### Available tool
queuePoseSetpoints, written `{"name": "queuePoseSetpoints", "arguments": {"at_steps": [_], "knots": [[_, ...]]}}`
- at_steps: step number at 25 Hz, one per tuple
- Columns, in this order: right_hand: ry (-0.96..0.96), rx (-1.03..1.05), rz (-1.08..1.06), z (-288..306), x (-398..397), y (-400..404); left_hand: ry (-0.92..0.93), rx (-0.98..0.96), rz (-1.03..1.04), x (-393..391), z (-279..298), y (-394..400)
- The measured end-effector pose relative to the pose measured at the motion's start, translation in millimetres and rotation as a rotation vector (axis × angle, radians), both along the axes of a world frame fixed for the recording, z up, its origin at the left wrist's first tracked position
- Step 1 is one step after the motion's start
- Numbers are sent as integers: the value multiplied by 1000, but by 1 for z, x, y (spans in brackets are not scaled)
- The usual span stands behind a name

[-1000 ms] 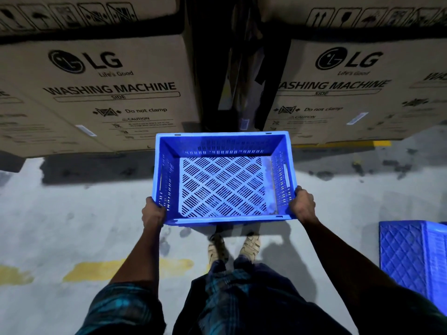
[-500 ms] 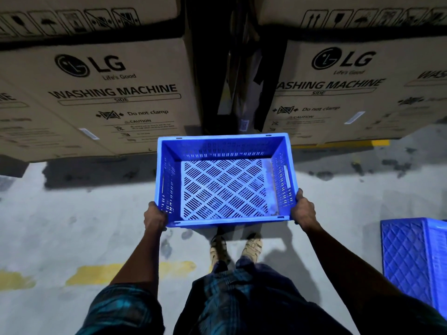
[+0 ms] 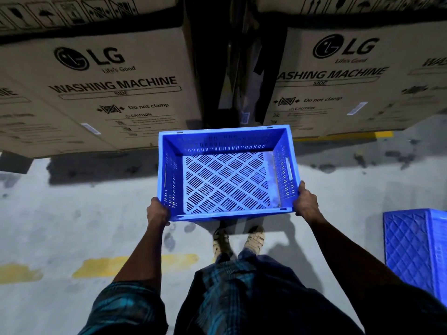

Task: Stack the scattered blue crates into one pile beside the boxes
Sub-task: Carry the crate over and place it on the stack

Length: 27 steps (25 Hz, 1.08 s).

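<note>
Left hand and right hand grip the blue crate's near corners

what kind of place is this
Most likely a warehouse or storeroom: stacked washing machine boxes, a bare concrete floor with yellow floor markings, and the blue crate being carried.

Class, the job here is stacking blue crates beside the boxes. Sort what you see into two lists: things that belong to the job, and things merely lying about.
Belongs to the job:
- held blue crate, empty
- left hand and right hand, gripping its near corners
- second blue crate, on the floor at right
- washing machine boxes

Merely there:
- yellow floor markings
- dark stains
</note>
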State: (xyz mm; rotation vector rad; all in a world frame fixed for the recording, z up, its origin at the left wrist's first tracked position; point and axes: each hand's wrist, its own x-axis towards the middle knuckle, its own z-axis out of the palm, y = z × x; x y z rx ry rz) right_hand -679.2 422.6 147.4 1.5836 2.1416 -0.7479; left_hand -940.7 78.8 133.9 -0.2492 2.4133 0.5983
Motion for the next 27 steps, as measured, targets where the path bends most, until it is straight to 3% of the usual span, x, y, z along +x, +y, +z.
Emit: {"name": "queuePoseSetpoints", "arguments": {"at_steps": [8, 19, 27], "knots": [[-27, 41, -10, 4, -1, -3, -25, 11, 29, -3, 5, 3], [165, 29, -140, -1, 6, -3, -25, 109, 28, -8, 8, 2], [123, 65, -76, -3, 14, -20, 8, 63, -20, 9, -2, 0]]}}
